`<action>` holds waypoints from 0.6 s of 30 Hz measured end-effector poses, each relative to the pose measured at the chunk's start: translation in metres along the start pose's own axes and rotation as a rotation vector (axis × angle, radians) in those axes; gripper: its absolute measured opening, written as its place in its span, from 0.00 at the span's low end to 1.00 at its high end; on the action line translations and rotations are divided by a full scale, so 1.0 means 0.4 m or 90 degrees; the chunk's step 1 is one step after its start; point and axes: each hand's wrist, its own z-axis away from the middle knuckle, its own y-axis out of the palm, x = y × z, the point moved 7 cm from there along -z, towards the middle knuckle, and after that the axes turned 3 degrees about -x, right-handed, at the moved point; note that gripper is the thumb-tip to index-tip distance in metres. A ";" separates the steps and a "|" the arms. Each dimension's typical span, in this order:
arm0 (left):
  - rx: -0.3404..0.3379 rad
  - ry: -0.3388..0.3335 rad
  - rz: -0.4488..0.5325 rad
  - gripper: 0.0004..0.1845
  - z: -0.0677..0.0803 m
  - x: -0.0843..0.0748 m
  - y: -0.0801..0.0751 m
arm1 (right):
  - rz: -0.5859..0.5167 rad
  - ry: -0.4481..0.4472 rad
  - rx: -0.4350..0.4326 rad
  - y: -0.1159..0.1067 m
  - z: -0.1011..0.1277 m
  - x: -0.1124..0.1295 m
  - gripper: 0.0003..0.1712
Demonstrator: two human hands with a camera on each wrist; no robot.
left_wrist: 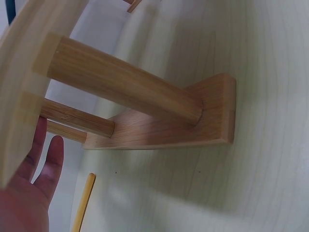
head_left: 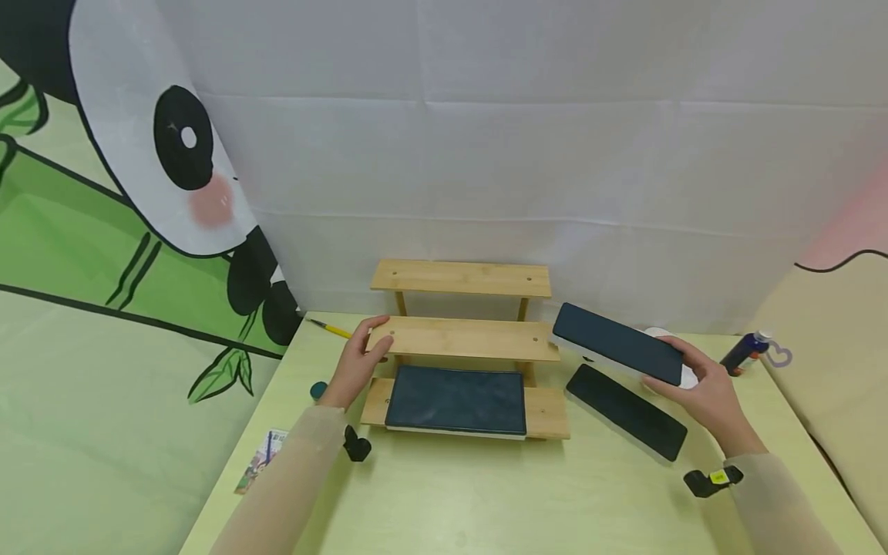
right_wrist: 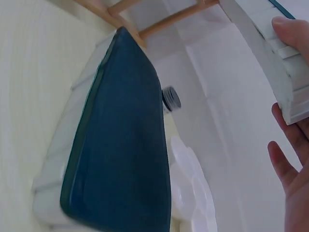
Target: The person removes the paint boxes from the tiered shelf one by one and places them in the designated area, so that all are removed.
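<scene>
A three-tier wooden stand [head_left: 465, 339] stands at the back of the table. My left hand [head_left: 358, 362] grips the left end of its middle shelf; in the left wrist view, fingers [left_wrist: 53, 166] show behind the shelf board [left_wrist: 21, 96]. My right hand [head_left: 709, 391] holds one end of a long white block with a dark-blue top [head_left: 617, 343], tilted above the table. The right wrist view shows the thumb and fingers round its white side [right_wrist: 270, 58]. A similar long block [head_left: 627, 412] lies below it. A wider dark-blue-topped block [head_left: 456, 399] rests on the bottom shelf.
A yellow pen [head_left: 331, 329] and a small dark-green round thing [head_left: 318, 390] lie left of the stand, with a printed card [head_left: 261, 460] nearer the front. Behind my right hand are a white scalloped dish [right_wrist: 190, 188] and a dark bottle [head_left: 744, 352]. A cloth backdrop [head_left: 527, 169] hangs behind.
</scene>
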 end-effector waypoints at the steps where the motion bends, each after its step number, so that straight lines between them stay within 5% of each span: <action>1: 0.000 0.000 0.001 0.28 0.000 0.000 0.000 | -0.006 0.000 -0.003 -0.009 0.005 -0.009 0.45; 18: 0.000 0.004 0.002 0.28 0.002 0.001 -0.003 | 0.046 0.068 -0.045 -0.151 0.124 -0.194 0.45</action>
